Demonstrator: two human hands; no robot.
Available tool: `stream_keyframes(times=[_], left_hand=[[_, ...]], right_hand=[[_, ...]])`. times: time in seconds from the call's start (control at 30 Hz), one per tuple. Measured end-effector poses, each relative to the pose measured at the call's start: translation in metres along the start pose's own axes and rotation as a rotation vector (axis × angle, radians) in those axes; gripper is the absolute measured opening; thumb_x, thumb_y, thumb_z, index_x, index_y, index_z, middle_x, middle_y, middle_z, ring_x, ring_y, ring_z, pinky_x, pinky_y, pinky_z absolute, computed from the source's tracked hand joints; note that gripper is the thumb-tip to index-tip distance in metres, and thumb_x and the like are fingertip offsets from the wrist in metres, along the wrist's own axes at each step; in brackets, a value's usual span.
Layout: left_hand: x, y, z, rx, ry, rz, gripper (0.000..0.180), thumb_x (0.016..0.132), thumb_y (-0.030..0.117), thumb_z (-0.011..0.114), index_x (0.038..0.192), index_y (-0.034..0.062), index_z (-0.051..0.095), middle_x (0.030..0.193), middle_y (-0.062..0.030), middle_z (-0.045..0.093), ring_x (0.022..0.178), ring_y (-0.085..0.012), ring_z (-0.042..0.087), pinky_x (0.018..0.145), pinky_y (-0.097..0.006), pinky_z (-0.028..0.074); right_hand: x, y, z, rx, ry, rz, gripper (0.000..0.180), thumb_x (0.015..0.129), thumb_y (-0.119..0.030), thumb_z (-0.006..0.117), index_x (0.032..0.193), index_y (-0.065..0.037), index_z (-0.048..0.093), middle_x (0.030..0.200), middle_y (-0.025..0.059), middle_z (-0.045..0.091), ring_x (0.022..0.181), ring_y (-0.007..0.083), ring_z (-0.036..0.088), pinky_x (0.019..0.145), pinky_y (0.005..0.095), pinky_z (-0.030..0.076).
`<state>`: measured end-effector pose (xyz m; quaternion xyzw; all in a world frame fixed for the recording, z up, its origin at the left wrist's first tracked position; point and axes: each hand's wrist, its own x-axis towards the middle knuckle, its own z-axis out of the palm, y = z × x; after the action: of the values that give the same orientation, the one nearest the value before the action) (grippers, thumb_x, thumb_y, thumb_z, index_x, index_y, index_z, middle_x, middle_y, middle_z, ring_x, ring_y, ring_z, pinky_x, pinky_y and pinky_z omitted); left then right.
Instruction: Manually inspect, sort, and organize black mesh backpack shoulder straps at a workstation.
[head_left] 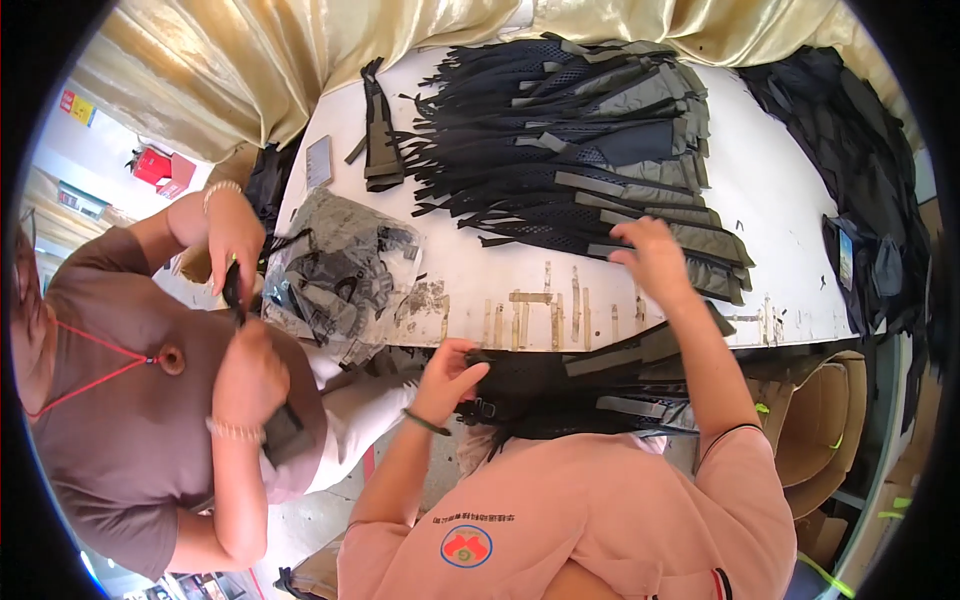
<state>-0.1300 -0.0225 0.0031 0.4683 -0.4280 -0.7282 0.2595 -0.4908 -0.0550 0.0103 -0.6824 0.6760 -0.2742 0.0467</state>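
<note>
Olive-black strap pile [622, 142] may skew if the spread right hand [655, 262] snags overlaps; left hand [447, 385] pinches lap straps [530, 376]

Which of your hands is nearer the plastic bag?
Left. The left hand is below and right of the plastic bag; the right hand is farther right, by the straps.

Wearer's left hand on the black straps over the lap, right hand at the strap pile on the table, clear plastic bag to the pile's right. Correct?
No: the head view shows the clear plastic bag to the pile's left. The left hand on the black straps and right hand at the strap pile stand.
</note>
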Motion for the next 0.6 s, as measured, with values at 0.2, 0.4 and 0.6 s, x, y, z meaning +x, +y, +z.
stream_keyframes(times=[0.2, 0.4, 0.6], left_hand=[[0.028, 0.023, 0.025, 0.855, 0.241, 0.559, 0.044, 0.083, 0.025, 0.069, 0.118, 0.0044, 0.051, 0.097, -0.0099, 0.055, 0.084, -0.0158, 0.057, 0.072, -0.028, 0.048], [0.101, 0.027, 0.117, -0.15, -0.365, -0.098, 0.035, 0.093, 0.033, 0.055, 0.113, 0.0043, 0.056, 0.095, -0.0059, 0.06, 0.077, -0.0171, 0.061, 0.068, -0.029, 0.049], [0.153, 0.026, 0.139, -0.944, -0.423, -0.054, 0.038, 0.092, 0.033, 0.055, 0.123, 0.0098, 0.051, 0.1, -0.0048, 0.061, 0.089, -0.0202, 0.058, 0.077, -0.031, 0.046]], right_hand=[[-0.012, 0.037, 0.005, -0.176, 0.037, -0.044, 0.023, 0.067, -0.014, 0.073, 0.088, -0.011, 0.065, 0.088, 0.0026, 0.054, 0.093, 0.0241, 0.05, 0.082, 0.0385, 0.039], [-0.011, 0.007, -0.036, 0.005, -0.02, -0.115, 0.011, 0.075, -0.007, 0.067, 0.084, -0.007, 0.06, 0.077, 0.0081, 0.059, 0.08, 0.029, 0.056, 0.073, 0.0384, 0.044], [-0.008, -0.027, -0.102, 0.504, -0.222, -0.014, 0.008, 0.083, -0.001, 0.059, 0.09, 0.001, 0.055, 0.076, 0.01, 0.059, 0.07, 0.0167, 0.055, 0.067, 0.0276, 0.045]])
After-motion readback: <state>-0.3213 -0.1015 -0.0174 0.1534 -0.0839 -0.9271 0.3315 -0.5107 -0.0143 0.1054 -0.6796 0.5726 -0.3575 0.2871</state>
